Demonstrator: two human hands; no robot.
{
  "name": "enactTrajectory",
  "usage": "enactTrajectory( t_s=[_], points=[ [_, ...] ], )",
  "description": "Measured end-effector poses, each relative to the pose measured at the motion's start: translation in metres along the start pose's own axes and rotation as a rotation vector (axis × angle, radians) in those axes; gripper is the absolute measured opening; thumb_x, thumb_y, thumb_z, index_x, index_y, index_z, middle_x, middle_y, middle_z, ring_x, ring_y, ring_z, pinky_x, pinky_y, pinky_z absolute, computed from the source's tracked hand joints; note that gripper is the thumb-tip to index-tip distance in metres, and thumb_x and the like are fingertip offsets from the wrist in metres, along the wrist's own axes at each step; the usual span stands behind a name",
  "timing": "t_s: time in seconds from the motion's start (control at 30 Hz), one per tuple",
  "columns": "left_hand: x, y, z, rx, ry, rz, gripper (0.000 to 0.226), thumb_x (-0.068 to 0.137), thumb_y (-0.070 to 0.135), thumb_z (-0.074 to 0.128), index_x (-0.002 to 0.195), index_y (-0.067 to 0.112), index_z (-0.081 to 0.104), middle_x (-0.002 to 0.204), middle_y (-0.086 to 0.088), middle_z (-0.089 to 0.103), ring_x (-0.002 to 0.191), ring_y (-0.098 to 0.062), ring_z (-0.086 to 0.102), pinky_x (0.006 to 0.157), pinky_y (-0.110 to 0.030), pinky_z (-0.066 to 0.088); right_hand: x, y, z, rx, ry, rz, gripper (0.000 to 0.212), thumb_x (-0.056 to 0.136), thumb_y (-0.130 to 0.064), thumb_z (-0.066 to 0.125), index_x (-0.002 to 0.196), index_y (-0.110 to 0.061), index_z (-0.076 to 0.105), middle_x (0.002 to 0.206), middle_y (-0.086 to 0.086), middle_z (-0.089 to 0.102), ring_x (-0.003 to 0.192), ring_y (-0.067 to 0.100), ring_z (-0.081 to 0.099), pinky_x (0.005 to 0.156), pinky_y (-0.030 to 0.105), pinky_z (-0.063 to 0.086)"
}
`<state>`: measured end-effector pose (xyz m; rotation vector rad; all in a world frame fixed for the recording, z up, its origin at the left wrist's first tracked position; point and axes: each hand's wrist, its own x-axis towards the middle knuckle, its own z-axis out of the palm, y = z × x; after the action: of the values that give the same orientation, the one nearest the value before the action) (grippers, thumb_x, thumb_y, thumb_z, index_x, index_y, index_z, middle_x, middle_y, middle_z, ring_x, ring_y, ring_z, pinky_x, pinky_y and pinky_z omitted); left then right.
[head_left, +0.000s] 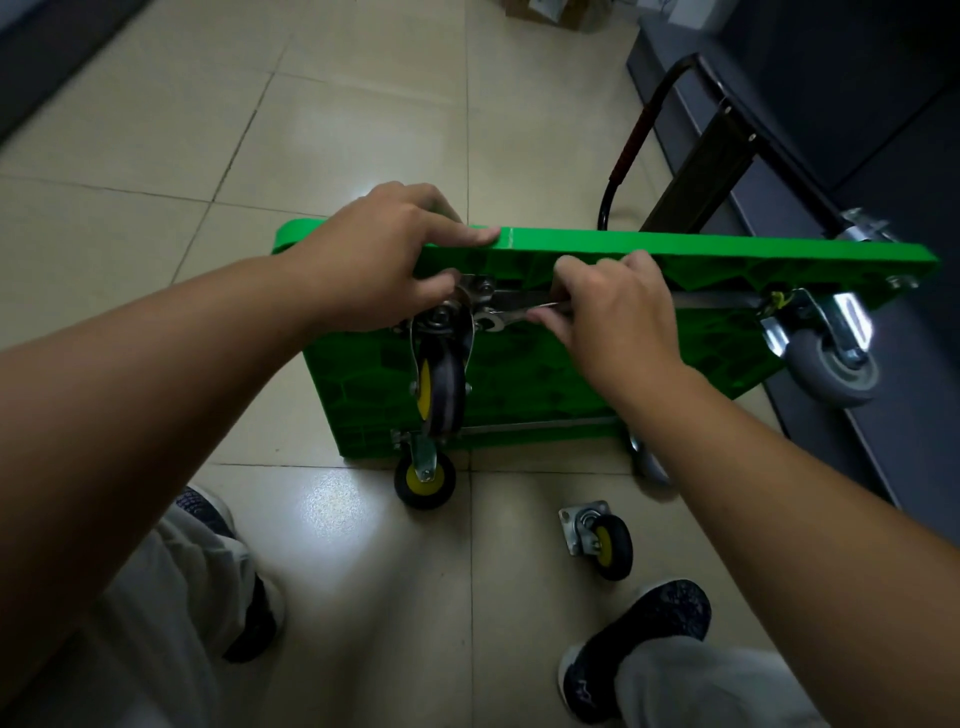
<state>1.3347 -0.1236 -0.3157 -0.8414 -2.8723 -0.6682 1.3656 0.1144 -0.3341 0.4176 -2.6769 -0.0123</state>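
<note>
The wrench (511, 313) is thin, stiff steel, probably slick, and best held far down its handle for leverage. The right hand (613, 317) pinches it there, its silver head at the caster (441, 387) plate. The left hand (384, 260) grips the top edge of the ribbed green cart (571, 248), which stands on its side on the floor (363, 130).

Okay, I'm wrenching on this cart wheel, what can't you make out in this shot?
All from the head view:
1. The fastener under the wrench head: too small and shadowed, beside the mounted caster.
2. The wrench handle: buried inside the right hand.
3. The lower caster: mostly behind the right forearm.
4. The boxes: cut off by the top edge.
</note>
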Motion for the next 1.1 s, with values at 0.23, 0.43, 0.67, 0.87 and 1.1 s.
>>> enactTrajectory(
  t_s=[0.23,0.43,0.67,0.87,1.1],
  points=[
    [0.000,0.000,0.001,0.014,-0.006,0.009,0.055,0.093,0.032,0.065,0.145,0.043,0.050,0.132,-0.001,0.057,0.122,-0.022,0.047,0.094,-0.037,0.041,-0.001,0.000,0.024,0.030,0.044,0.065,0.035,0.082,-0.045,0.078,0.081,-0.014,0.061,0.067,0.007,0.065,0.062,0.020,0.037,0.071,0.035,0.029],
    [-0.002,0.000,0.001,0.045,-0.007,0.006,0.057,0.090,0.038,0.056,0.146,0.042,0.049,0.133,-0.002,0.057,0.120,-0.024,0.047,0.089,-0.033,0.035,-0.029,0.000,0.064,0.334,0.030,0.351,0.033,0.081,-0.043,0.080,0.083,-0.015,0.064,0.074,0.001,0.065,0.073,0.017,0.044,0.067,0.030,0.033],
    [0.000,0.000,-0.001,0.040,-0.011,-0.009,0.057,0.091,0.036,0.059,0.146,0.044,0.049,0.133,0.000,0.057,0.119,-0.020,0.047,0.090,-0.039,0.042,-0.064,-0.081,0.111,1.461,-0.145,1.119,0.024,0.093,-0.023,0.072,0.077,-0.009,0.060,0.060,-0.005,0.067,0.054,0.002,0.061,0.058,0.016,0.049],
    [-0.001,-0.002,-0.001,0.023,-0.009,0.022,0.055,0.094,0.029,0.064,0.146,0.041,0.050,0.132,-0.002,0.058,0.120,-0.019,0.048,0.089,-0.034,0.041,-0.080,-0.061,0.108,1.451,-0.270,1.109,0.026,0.092,-0.027,0.073,0.082,-0.005,0.062,0.061,-0.001,0.068,0.056,0.005,0.065,0.055,0.018,0.050],
    [0.001,-0.004,0.001,-0.003,-0.004,0.028,0.054,0.093,0.030,0.064,0.145,0.041,0.052,0.129,0.000,0.059,0.118,-0.020,0.050,0.094,-0.037,0.043,-0.082,0.024,0.060,0.025,-0.597,0.186,0.037,0.089,-0.056,0.066,0.091,-0.021,0.054,0.087,0.004,0.068,0.086,0.027,0.060,0.083,0.036,0.035]
  ],
)
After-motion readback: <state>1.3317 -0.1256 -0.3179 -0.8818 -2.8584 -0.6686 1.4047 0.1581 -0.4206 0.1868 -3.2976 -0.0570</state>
